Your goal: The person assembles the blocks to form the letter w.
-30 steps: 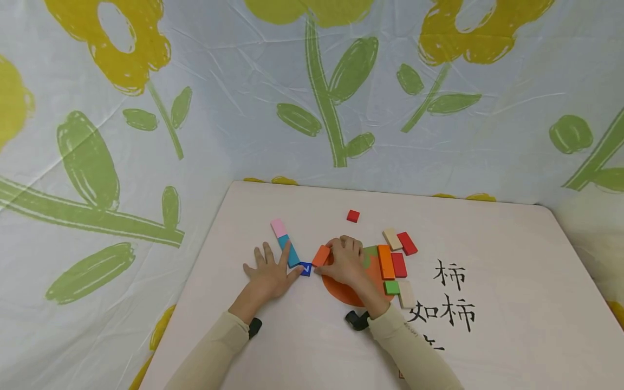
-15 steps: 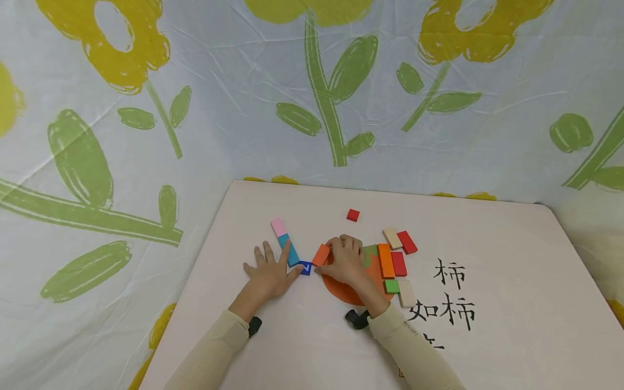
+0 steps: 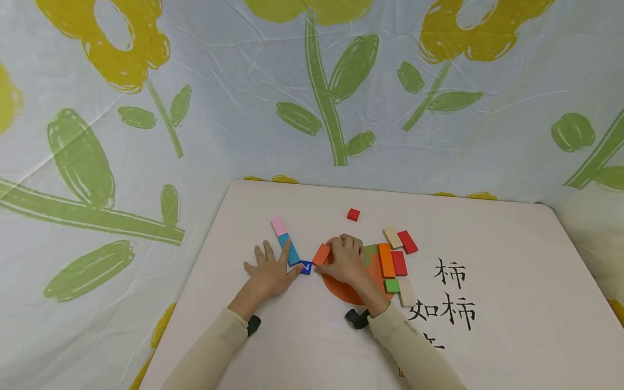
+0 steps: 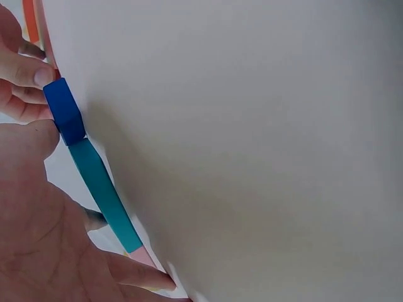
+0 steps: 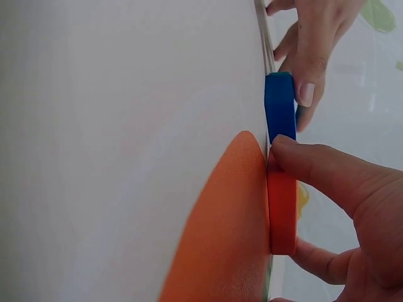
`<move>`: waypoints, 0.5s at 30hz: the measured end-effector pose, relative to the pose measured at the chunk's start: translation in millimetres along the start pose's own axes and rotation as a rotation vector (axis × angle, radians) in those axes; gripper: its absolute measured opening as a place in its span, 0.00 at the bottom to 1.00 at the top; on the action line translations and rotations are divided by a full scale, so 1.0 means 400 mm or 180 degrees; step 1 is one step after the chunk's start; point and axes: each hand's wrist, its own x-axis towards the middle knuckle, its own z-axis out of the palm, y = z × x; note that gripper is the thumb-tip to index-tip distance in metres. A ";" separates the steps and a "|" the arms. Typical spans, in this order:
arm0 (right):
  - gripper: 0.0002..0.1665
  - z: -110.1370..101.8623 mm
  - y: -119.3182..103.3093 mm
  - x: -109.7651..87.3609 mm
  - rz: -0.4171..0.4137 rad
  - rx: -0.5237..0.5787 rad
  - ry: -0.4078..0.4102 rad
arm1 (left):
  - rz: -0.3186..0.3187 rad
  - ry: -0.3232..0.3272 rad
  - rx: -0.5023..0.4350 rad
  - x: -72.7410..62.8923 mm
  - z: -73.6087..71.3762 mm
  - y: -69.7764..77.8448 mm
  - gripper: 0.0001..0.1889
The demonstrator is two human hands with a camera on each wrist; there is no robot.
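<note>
"Where is the orange-red wooden block (image 3: 321, 254)?"
"On the desk (image 3: 302, 346), pinched by a person's right hand (image 3: 345, 262)."
"And the left hand (image 3: 268, 274)?"
"Fingers spread, its thumb touching a dark-blue block (image 3: 306, 267) beside the orange-red one."

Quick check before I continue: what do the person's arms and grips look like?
The left sleeve and right sleeve are cream and long. The left grip and right grip are ungloved. A small black device shows by each wrist; no cables visible.
</note>
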 end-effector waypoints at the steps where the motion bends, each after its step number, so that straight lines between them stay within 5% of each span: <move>1: 0.41 -0.001 -0.001 0.000 -0.0002 -0.0004 0.0002 | 0.0000 0.0003 -0.0001 0.000 -0.001 0.000 0.47; 15: 0.42 0.000 0.000 -0.003 -0.0036 0.0010 0.0000 | 0.0018 0.0057 -0.0108 -0.001 0.003 -0.002 0.47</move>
